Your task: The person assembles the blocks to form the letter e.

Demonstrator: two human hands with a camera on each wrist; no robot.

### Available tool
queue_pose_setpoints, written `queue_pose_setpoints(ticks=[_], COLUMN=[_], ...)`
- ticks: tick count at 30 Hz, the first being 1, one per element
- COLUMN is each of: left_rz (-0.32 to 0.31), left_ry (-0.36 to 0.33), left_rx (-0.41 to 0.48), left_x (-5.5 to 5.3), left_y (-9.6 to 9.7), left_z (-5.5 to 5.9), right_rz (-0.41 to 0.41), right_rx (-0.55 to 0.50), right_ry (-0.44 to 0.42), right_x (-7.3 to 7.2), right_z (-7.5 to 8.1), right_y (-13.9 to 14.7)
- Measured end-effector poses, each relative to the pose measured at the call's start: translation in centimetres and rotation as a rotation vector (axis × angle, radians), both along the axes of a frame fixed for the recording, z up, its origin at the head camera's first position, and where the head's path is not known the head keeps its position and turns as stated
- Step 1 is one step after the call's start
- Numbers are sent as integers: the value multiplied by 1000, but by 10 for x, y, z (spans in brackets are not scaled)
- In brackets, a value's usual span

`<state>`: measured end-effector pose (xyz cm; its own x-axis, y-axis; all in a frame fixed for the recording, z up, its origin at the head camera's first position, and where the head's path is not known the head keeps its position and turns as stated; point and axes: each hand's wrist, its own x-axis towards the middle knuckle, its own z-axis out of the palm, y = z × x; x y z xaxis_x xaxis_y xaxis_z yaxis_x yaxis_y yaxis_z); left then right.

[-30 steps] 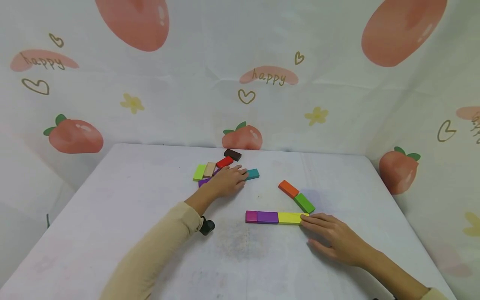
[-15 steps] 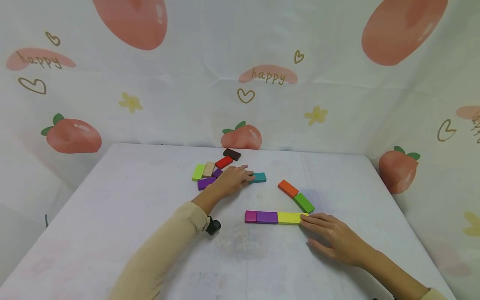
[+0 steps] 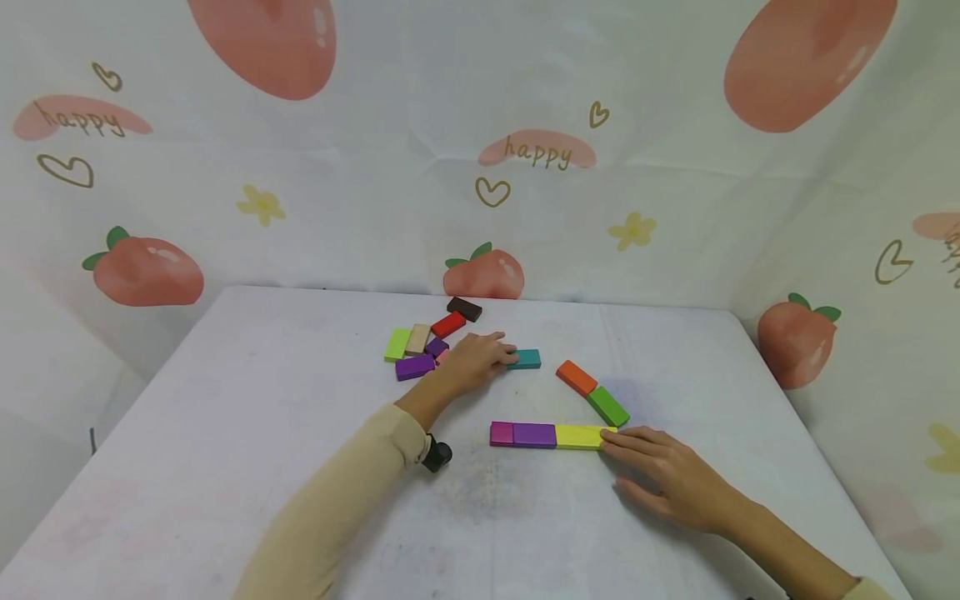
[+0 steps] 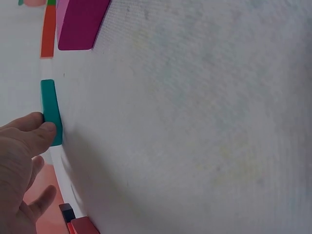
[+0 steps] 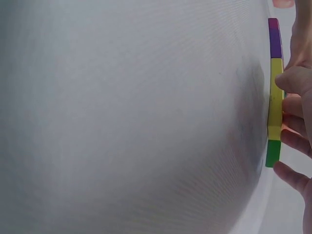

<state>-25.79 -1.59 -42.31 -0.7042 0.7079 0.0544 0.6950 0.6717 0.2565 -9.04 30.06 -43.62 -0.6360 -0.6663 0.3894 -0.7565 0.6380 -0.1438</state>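
The left hand (image 3: 480, 364) pinches the near end of a teal block (image 3: 528, 359) between thumb and finger; the block lies on the white table (image 3: 187, 450), left of an orange block (image 3: 577, 378). The right hand (image 3: 671, 479) is well apart from it — fingers extended, fingertips resting on the right end of a yellow block (image 3: 579, 437). That one ends a row with a purple block (image 3: 535, 436) and a magenta block (image 3: 502, 434). A green block (image 3: 609, 407) slants up to the orange one.
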Motion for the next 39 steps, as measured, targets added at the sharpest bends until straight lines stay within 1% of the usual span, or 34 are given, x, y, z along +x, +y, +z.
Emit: queue_pose_setpoints(ticks=[8,15,22,30,39], left_rz=[3,4,5,12,11], left_ry=[-11,-13,-38,-57,-44], left_rx=[17,7,-6,28,16], left_x=[0,0,2,2,1], left_y=[5,9,13,19,19], left_z=[-3,-2,-3,-1,-2], right_rz=[5,-22,-5,-11,-18], right_rx=[-8,28,9,14,18], right_ry=[2,-29,-19,-26,-40], right_x=[-1,0,-1,-1,-1], right_z=[-1,-1,-4,-4,-4], right_y=[0,2,2,3,2])
